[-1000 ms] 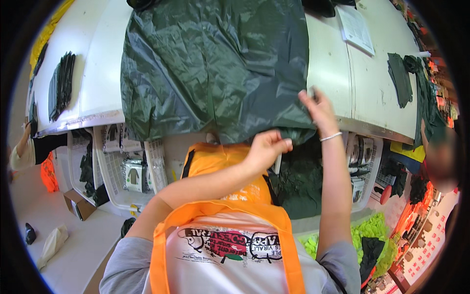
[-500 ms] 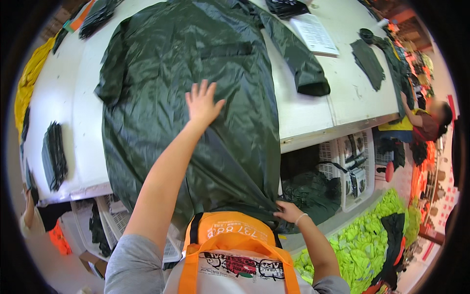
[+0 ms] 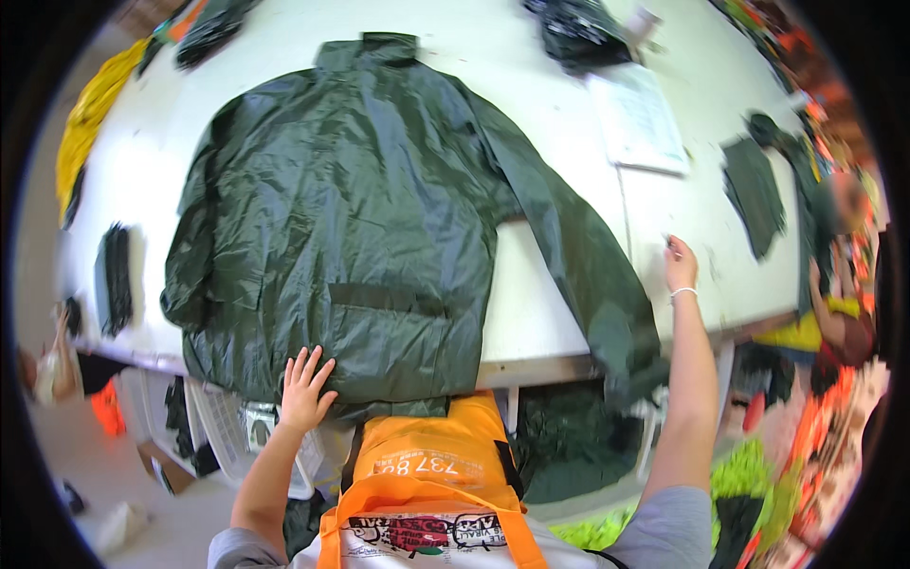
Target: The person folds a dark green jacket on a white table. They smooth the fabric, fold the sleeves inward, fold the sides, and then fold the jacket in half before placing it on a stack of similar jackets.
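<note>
A dark green raincoat jacket [image 3: 351, 209] lies front up on the white table, its collar at the far side and its hem at the near edge. My left hand [image 3: 306, 389] rests open on the lower front, fingers spread, just left of the pocket flap [image 3: 387, 299]. To the right of the jacket's outstretched sleeve [image 3: 578, 247], my right hand [image 3: 681, 266] is raised over the table. Its fingers are pinched together at a small pale thing that I cannot make out.
White paper sheets [image 3: 637, 119] and a black plastic bundle [image 3: 578, 33] lie at the back right. Folded dark green pieces [image 3: 754, 194] sit farther right. White baskets [image 3: 223, 431] and dark green cloth [image 3: 573, 441] are below the table. Other people work at both sides.
The jacket now lies farther down toward me, its collar in view and its hem at the near edge. My left hand moved to the hem; my right hand left the hem for the table's right.
</note>
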`<act>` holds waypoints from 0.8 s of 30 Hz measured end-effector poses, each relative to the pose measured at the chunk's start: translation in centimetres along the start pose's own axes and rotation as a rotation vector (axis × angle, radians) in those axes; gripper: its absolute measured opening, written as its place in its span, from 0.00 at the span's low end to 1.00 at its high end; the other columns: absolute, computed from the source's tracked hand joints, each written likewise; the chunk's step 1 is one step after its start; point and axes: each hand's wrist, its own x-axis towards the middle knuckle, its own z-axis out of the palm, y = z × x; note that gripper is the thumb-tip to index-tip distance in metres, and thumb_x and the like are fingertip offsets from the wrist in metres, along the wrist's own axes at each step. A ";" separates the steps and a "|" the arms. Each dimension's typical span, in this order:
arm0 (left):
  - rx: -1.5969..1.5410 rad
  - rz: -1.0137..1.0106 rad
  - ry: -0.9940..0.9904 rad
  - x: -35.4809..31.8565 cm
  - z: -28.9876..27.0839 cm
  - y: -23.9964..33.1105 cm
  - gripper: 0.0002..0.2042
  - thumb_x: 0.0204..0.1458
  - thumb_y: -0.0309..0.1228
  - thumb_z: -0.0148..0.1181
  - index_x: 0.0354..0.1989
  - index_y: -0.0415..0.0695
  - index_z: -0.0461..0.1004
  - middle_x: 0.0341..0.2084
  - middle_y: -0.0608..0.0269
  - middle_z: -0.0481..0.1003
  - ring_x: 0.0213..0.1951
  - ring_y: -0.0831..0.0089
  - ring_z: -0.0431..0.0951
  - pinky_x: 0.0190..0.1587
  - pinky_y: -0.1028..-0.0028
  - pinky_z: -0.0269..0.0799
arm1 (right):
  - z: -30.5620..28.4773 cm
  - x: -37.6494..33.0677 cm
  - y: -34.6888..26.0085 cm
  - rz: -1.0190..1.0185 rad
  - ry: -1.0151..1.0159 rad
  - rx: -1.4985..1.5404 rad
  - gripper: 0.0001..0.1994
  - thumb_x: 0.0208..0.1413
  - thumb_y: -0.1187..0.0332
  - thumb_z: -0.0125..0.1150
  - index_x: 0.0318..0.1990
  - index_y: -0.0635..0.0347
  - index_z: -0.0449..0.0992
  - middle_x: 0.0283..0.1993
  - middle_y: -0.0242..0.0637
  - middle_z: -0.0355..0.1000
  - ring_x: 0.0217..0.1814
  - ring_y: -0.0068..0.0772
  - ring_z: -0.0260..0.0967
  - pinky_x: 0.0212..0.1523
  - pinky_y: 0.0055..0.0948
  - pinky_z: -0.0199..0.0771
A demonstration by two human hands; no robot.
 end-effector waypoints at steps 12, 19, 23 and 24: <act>-1.240 -0.561 0.239 28.4 -6.4 12.5 0.30 0.54 0.48 0.55 0.54 0.33 0.67 0.42 0.51 0.76 0.44 0.68 0.76 0.44 0.72 0.70 | 13.6 -0.4 -20.9 -0.379 -0.729 0.152 0.20 0.58 0.61 0.53 0.54 0.65 0.69 0.45 0.53 0.73 0.49 0.43 0.72 0.51 0.36 0.69; -0.893 -0.246 0.268 27.8 -10.5 12.8 0.17 0.41 0.25 0.50 0.41 0.30 0.69 0.32 0.40 0.75 0.40 0.48 0.76 0.44 0.65 0.69 | 10.6 -11.5 -31.6 -0.070 -1.686 0.983 0.21 0.63 0.61 0.48 0.56 0.70 0.66 0.49 0.46 0.72 0.51 0.30 0.70 0.51 0.31 0.70; -1.192 -0.094 0.185 15.4 -20.2 14.0 0.12 0.39 0.24 0.51 0.33 0.30 0.69 0.26 0.44 0.74 0.30 0.70 0.75 0.35 0.69 0.70 | 15.8 -11.7 -27.9 0.171 -0.964 0.908 0.18 0.62 0.63 0.49 0.53 0.67 0.69 0.49 0.43 0.72 0.50 0.29 0.69 0.51 0.26 0.68; -1.129 -0.003 0.082 12.6 -23.2 14.4 0.11 0.38 0.23 0.52 0.31 0.30 0.69 0.24 0.45 0.73 0.27 0.65 0.75 0.31 0.67 0.69 | 18.2 -12.6 -26.1 0.098 -0.841 0.934 0.18 0.60 0.66 0.51 0.54 0.67 0.67 0.51 0.43 0.70 0.51 0.30 0.68 0.52 0.27 0.67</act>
